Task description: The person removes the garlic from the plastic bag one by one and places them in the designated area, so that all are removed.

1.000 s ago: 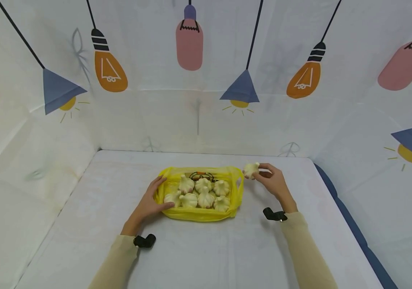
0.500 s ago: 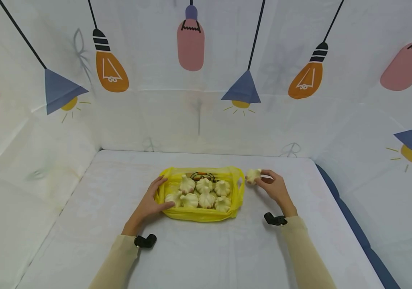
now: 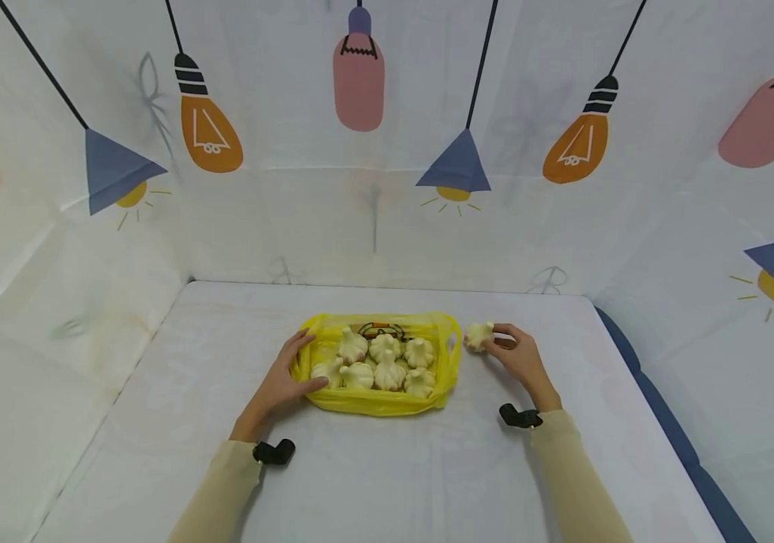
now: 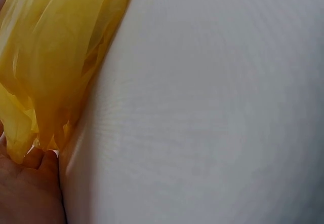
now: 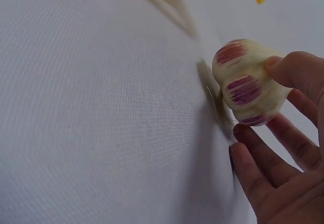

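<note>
A yellow plastic bag [image 3: 382, 407], spread wide at the top, sits on the table with several pale garlic bulbs [image 3: 389, 371] in it. My left hand [image 3: 281, 381] grips the bag's left end, thumb over the near rim and fingers round the far side; in the left wrist view, fingertips [image 4: 49, 159] meet the thin yellow film. Just right of the bag, my right hand [image 3: 517, 357] pinches one garlic bulb [image 3: 477, 336] between thumb and fingers. Purple streaks mark this garlic bulb [image 5: 248, 84] in the right wrist view, where it is close over the white cloth.
White cloth covers the table [image 3: 373, 475]. A white sheet [image 3: 292, 219] printed with lamps and light bulbs stands behind and on both sides. Dark blue fabric [image 3: 665, 411] runs along the table's right edge. Each wrist carries a small black camera [image 3: 274, 452].
My right hand has lowered the garlic bulb toward the table, slightly to the right and nearer to me. My left hand stays on the bag.
</note>
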`<act>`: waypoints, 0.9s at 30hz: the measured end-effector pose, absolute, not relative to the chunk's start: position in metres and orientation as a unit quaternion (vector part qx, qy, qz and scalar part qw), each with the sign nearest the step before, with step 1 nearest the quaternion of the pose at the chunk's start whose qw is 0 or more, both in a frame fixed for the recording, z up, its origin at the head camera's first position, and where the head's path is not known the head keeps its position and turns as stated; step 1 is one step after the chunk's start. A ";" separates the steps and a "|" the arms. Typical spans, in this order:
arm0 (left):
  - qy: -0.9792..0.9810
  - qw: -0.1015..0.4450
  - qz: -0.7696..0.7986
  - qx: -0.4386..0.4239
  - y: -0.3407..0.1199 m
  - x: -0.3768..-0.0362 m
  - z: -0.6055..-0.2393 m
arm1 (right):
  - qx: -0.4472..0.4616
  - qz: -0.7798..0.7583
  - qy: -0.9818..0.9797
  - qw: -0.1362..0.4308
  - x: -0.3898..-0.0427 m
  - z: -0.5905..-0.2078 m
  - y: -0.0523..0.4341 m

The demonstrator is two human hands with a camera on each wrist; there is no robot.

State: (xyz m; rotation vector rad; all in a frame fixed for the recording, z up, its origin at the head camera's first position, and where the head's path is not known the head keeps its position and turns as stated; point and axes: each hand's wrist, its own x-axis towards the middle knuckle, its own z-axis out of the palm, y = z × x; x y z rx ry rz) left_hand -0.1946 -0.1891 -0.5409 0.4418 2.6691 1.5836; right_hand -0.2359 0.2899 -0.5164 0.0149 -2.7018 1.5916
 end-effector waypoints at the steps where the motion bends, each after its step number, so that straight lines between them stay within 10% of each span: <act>1: 0.851 0.004 0.506 0.141 -0.189 -0.195 -0.541 | 0.005 0.507 -0.862 0.002 -0.236 -0.516 0.290; 27: 0.858 -0.001 0.495 0.139 -0.187 -0.193 -0.542 | 0.048 0.436 -0.899 0.003 -0.243 -0.516 0.281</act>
